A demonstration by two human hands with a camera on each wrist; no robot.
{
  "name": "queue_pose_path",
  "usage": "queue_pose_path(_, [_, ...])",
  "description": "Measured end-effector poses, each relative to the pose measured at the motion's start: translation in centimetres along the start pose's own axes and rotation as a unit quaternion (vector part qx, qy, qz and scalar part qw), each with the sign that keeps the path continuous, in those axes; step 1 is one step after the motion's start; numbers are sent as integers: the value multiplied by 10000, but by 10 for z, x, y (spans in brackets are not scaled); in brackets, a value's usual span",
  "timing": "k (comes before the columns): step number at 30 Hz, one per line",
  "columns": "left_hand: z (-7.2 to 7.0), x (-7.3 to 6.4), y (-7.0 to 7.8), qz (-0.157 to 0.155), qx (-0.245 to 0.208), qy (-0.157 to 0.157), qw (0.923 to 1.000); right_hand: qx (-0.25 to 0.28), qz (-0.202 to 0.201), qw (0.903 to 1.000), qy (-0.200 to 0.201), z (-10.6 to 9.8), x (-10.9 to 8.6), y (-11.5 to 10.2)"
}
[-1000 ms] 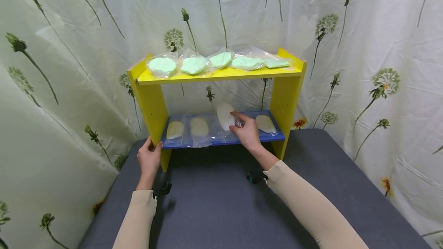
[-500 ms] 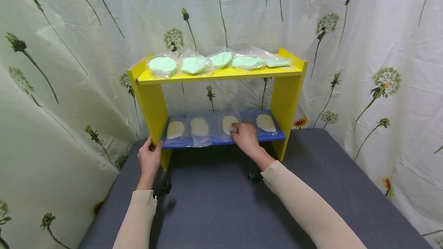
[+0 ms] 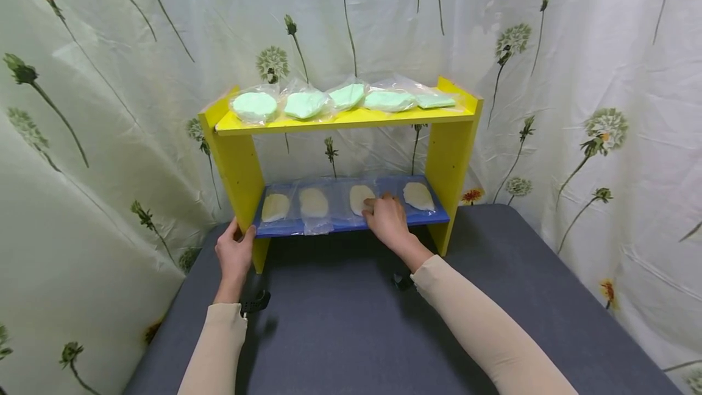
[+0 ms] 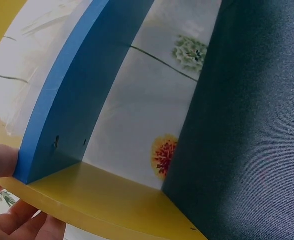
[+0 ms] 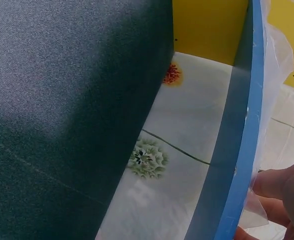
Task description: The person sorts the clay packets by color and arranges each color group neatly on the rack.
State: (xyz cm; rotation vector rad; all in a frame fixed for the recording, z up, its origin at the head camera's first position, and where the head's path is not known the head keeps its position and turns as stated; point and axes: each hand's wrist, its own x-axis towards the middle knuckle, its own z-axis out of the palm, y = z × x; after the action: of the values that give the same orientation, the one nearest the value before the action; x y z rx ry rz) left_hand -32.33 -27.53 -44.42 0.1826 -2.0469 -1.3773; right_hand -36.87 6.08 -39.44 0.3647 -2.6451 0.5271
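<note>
My left hand (image 3: pixel 234 253) holds the front edge of the yellow side panel (image 3: pixel 237 181) at the left of a small shelf unit. In the left wrist view the thumb lies by the end of the blue shelf board (image 4: pixel 69 90), with fingers behind the panel. My right hand (image 3: pixel 389 222) is at the blue board, its fingertips on a flat whitish oval piece in a clear plastic bag (image 3: pixel 359 195). In the right wrist view, thumb and fingers pinch the edge of the clear bag (image 5: pixel 254 212) at the board's front; the oval piece itself is out of that view.
More bagged whitish pieces lie on the blue board: two at left (image 3: pixel 275 206) (image 3: pixel 314 202), one at right (image 3: pixel 418 195). Several bagged mint-green pieces (image 3: pixel 305 104) lie on the yellow top shelf (image 3: pixel 340 119). The unit stands on a dark table (image 3: pixel 329 322) before a flowered curtain (image 3: pixel 576 78).
My right hand has lowered the bagged oval piece from a tilted, raised position to flat on the blue board, and stays at it. My left hand keeps its place on the panel.
</note>
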Motion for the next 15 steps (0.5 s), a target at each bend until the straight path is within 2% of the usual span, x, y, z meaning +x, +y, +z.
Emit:
queue_pose_path(6, [2, 1, 0, 63, 68, 75, 9999, -42, -57, 10000, -40, -5, -1, 0])
queue_pose_path(11, [4, 0, 2, -54, 226, 159, 9996, -247, -108, 9996, 45, -13, -3, -2])
queue_pose_path(15, [3, 0, 4, -47, 376, 221, 9990, -394, -304, 9987, 123, -24, -5, -6])
